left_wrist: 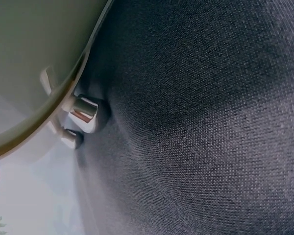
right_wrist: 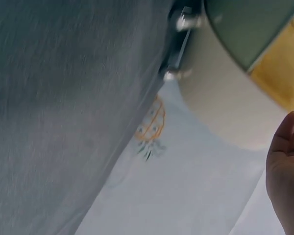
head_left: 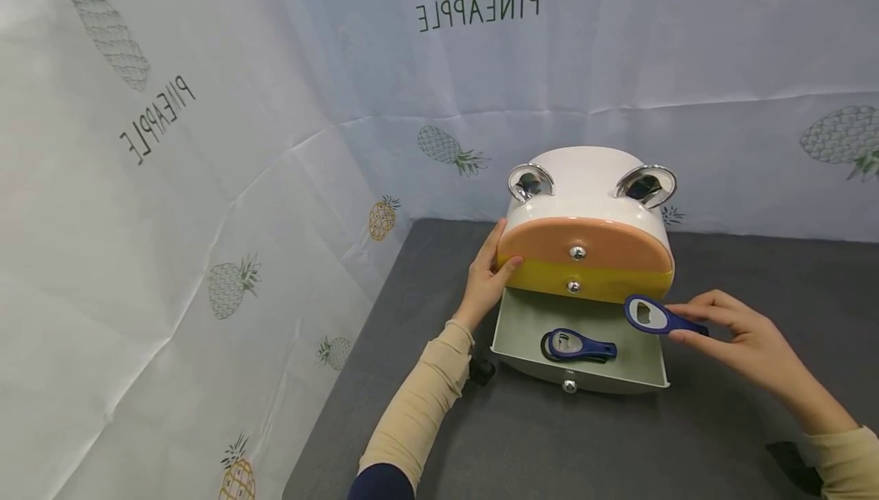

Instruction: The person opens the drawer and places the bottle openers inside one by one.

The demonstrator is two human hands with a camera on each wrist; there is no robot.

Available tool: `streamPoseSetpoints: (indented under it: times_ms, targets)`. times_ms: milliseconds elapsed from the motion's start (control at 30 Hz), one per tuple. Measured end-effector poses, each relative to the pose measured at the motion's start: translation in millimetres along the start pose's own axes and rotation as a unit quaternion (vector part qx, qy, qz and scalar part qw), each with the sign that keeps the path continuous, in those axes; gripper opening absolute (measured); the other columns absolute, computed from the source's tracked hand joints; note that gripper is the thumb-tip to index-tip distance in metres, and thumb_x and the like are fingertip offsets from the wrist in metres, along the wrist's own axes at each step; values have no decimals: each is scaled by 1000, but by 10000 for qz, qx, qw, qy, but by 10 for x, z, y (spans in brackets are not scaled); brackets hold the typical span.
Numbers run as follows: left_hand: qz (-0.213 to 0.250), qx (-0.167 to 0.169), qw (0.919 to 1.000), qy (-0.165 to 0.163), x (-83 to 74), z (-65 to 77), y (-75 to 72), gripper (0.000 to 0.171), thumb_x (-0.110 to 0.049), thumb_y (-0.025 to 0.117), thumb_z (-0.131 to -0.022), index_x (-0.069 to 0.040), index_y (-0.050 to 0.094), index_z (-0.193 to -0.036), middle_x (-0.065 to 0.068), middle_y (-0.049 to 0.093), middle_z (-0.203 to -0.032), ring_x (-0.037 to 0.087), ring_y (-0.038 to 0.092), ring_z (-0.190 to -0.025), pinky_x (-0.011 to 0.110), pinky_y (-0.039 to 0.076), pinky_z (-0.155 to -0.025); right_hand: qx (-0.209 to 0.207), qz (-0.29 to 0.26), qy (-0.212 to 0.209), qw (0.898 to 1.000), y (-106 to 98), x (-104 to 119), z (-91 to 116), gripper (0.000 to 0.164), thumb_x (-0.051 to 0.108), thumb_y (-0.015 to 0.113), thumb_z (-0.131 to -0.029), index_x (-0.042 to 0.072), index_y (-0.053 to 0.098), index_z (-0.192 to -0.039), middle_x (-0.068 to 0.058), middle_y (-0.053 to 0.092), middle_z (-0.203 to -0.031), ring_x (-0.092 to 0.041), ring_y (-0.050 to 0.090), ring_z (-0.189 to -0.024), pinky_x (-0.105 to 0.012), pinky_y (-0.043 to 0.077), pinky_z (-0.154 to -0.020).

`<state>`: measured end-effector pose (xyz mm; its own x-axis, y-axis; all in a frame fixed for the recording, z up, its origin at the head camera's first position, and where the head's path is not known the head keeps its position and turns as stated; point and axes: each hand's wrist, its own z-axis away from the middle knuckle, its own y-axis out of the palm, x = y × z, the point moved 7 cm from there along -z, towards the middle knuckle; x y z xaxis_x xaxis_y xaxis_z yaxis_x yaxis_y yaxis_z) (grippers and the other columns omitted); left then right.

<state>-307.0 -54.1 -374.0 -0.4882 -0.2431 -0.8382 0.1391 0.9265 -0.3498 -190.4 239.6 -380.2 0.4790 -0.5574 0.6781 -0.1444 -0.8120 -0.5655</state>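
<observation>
A white mini drawer cabinet (head_left: 587, 179) with two silver ear-like loops stands on the dark table. My left hand (head_left: 486, 279) rests against its left side, fingers laid along the wall and thumb on the yellow front. The green bottom drawer (head_left: 518, 320) is pulled out. Between thumb and fingers, my right hand (head_left: 745, 336) pinches a blue bottle opener (head_left: 648, 315) by its handle, over the drawer's right side. Another blue bottle opener (head_left: 584, 346) lies inside the drawer, with a dark-rimmed piece partly hidden beneath it. In the right wrist view, part of my right hand (right_wrist: 286, 171) shows at the edge.
Above the pulled-out drawer, the orange drawer (head_left: 536, 244) and yellow drawer (head_left: 618, 286) are closed, each with a silver knob. Silver feet (left_wrist: 85, 115) carry the cabinet on the grey cloth-covered table (head_left: 549, 454). A pineapple-print curtain (head_left: 330, 42) hangs behind and to the left.
</observation>
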Motion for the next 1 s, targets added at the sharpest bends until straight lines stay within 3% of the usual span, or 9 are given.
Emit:
streamPoseSetpoints:
  times_ms: [133,367,500,700,867,1000]
  targets:
    - [82,-16,10000,48,-6,2,-9,67,-23,57,-90,-11,26,-149,12,31,-151,31,48,-127,39,47,-100,101,-84,-336,9993,170,100,-35,39,-11,75,-68,7,72,-102,12,53,-87,2,42,-74,-16,31,-57]
    - [33,-44,10000,71,-9,2,-18,66,-23,57,-90,-12,26,-148,12,32,-151,30,48,-127,38,48,-99,501,-94,-74,9987,491,192,-111,31,3,74,-76,12,71,-105,13,50,-88,2,42,-76,-17,32,-59]
    - [26,-17,10000,57,-8,3,-13,66,-22,57,-91,-12,26,-149,12,32,-151,30,49,-125,36,50,-97,630,-7,-172,9979,640,256,-151,27,8,74,-77,13,71,-103,12,51,-87,2,43,-74,-17,34,-59]
    - [-45,-61,9999,72,-6,-4,-20,67,-26,57,-90,-12,27,-148,11,33,-151,30,48,-126,36,49,-97,642,364,-278,9969,815,303,-235,24,15,77,-76,12,72,-99,10,51,-84,1,43,-73,-16,36,-60]
    - [-7,-45,10000,82,1,-7,-19,67,-27,56,-90,-11,26,-148,11,31,-152,29,45,-130,38,46,-102,985,693,-128,9926,961,287,-270,22,20,76,-77,9,73,-97,8,52,-83,2,43,-71,-19,38,-58]
    - [48,-23,10000,74,3,-7,-16,67,-26,56,-90,-11,26,-148,11,30,-152,30,46,-129,37,48,-99,1113,1016,20,9886,1021,270,-290,13,14,73,-80,10,74,-92,6,54,-80,1,45,-69,-19,40,-57]
